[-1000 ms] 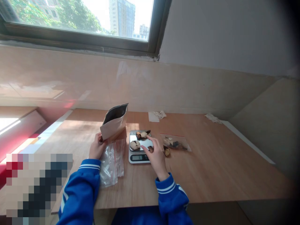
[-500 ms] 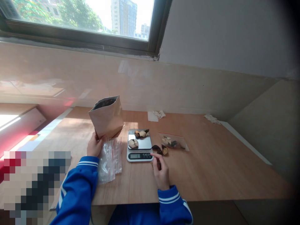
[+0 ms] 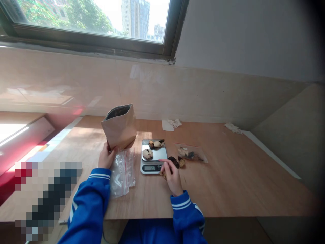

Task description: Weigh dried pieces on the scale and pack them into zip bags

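Observation:
My left hand [image 3: 105, 156] is closed on the lower left corner of an upright brown kraft paper pouch [image 3: 120, 127], whose silvery mouth gapes at the top. Right of it lies a kitchen scale [image 3: 153, 157] with a lit display. Several dried brown-and-tan pieces [image 3: 147, 154] rest on its steel plate. Over the scale's front right corner is my right hand [image 3: 172, 176], index finger stretched out, the other fingers curled round a dried brown piece [image 3: 163, 175]. More dark dried pieces [image 3: 181, 162] lie just beyond that hand, partly hidden.
Clear zip bags [image 3: 122, 176] lie flat before the pouch. A zip bag of dried pieces [image 3: 191, 153] is right of the scale. Crumpled tissue [image 3: 175, 123] sits near the wall, another tissue [image 3: 233, 128] farther right. A blurred patch [image 3: 50, 196] covers the left side.
My right hand has moved left and up, from the scale's buttons toward its plate, with the dried piece now showing below its fingers. The left hand still holds the pouch.

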A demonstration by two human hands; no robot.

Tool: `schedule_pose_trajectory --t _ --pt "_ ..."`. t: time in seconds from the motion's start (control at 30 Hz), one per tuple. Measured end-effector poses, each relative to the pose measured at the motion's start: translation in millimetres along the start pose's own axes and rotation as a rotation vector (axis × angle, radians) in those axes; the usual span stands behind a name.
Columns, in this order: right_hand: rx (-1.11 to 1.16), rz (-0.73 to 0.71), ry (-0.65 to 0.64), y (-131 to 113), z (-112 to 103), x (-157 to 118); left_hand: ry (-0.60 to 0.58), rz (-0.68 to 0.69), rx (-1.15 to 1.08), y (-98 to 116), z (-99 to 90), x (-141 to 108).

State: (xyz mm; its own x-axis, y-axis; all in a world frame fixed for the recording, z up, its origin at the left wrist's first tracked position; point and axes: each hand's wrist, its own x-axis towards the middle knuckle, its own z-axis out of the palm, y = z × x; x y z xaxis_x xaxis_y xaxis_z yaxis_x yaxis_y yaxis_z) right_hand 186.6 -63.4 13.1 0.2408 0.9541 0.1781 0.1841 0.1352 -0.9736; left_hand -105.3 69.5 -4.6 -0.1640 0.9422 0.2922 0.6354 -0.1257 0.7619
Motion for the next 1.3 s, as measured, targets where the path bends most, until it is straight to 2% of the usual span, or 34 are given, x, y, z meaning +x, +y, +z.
schedule_pose_trajectory --t 0.13,0.23,0.43,0.5,0.6,0.77,0.87,0.93,1.0,1.1,1.2,1.3 --pt "0.095 0.055 0.322 29.7 -33.1 -18.9 -0.007 -0.007 0.015 1.7 0.7 -0.1" --pt "0.151 0.03 0.413 45.9 -45.6 -24.4 0.008 -0.027 0.043 2.9 0.9 -0.6" --pt "0.179 0.039 0.379 48.9 -42.7 -23.5 0.125 -0.086 -0.078 1.9 0.8 -0.9" --pt "0.202 0.005 0.373 44.5 -40.1 -22.6 0.189 -0.057 -0.152 0.3 1.3 0.0" --pt "0.18 -0.046 0.309 35.5 -35.1 -17.4 0.292 0.063 -0.227 0.2 1.5 0.7" --pt "0.203 -0.107 0.153 18.7 -18.8 13.1 0.4 0.227 -0.331 5.4 0.3 -2.5" --pt "0.245 -0.158 0.052 11.4 -8.6 38.1 0.426 0.227 -0.351 6.0 0.0 -3.8" --pt "0.143 -0.181 0.008 8.7 -4.6 50.3 0.427 0.208 -0.358 4.8 0.2 -3.2" --pt "-0.052 -0.227 0.02 8.2 -3.5 57.1 0.418 0.192 -0.369 3.1 0.5 -2.0" --pt "-0.263 -0.32 0.119 13.0 -6.0 59.4 0.408 0.178 -0.386 1.7 0.8 -0.5" --pt "-0.302 -0.349 0.23 22.8 -10.7 57.5 0.407 0.172 -0.391 2.1 0.8 -0.7" --pt "-0.317 -0.318 0.285 31.8 -14.2 55.5 0.404 0.169 -0.391 2.5 0.6 -1.5"
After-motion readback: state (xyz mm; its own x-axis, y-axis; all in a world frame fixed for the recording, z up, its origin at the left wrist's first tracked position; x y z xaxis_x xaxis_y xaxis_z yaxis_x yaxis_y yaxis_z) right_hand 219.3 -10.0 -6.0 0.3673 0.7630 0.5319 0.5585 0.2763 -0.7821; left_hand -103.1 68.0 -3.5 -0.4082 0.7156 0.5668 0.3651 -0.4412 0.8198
